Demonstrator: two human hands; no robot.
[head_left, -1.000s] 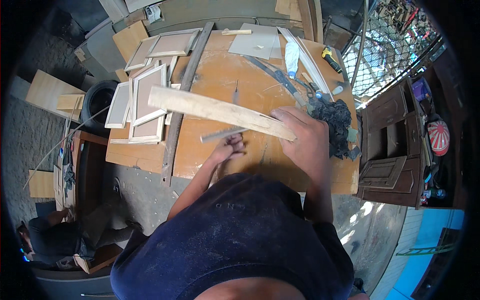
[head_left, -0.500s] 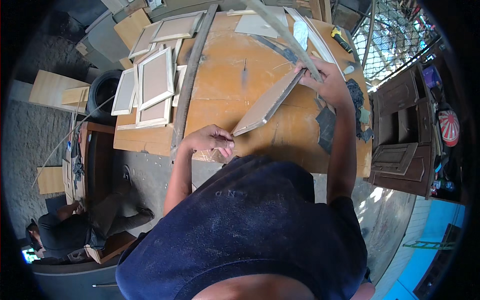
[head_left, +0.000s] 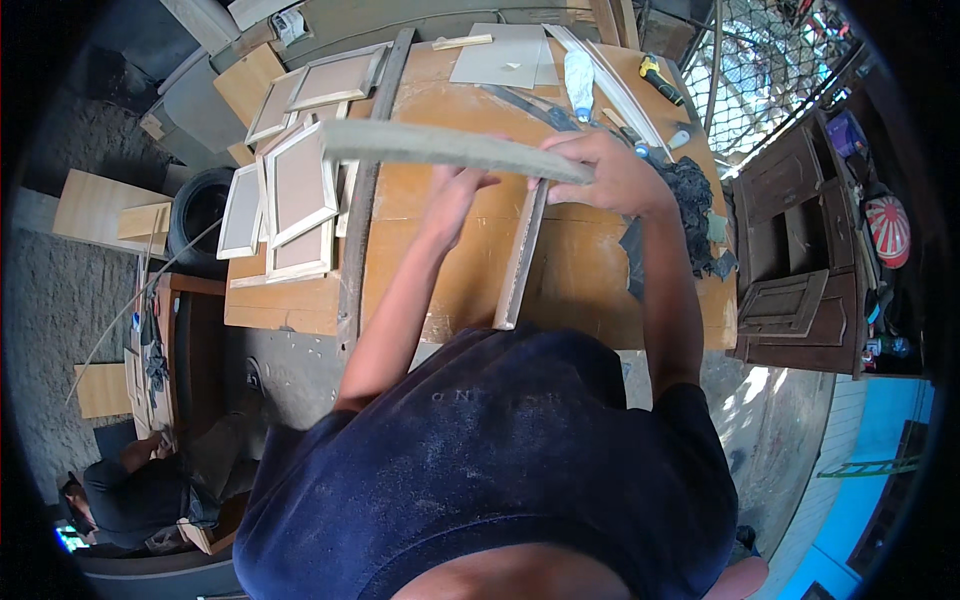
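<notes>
My right hand (head_left: 612,172) is closed around one end of a long greyish strip (head_left: 420,145), which looks like a wooden lath and reaches across to the left. Under that hand a framed panel (head_left: 522,258) stands on edge, its far end at the fingers and its near end close to my shirt. My left hand (head_left: 458,200) is beyond the middle of the strip, fingers curled; the strip covers part of them, so what they grip is hidden. Several light wooden frames with beige panels (head_left: 303,185) lie stacked on the left of the orange-brown worktable (head_left: 430,255).
A dark bar (head_left: 375,185) crosses the table beside the frames. At the back are a plastic bottle (head_left: 578,85), white strips (head_left: 625,85) and a yellow-black tool (head_left: 660,80). Dark cloth (head_left: 692,210) lies at the right; a brown cabinet (head_left: 795,240) stands beyond. A person (head_left: 140,490) sits at lower left.
The strip has swung from pointing away to lying crosswise toward the left. The framed panel has turned to a steeper, more upright edge. My left hand has moved from its near corner to the far side.
</notes>
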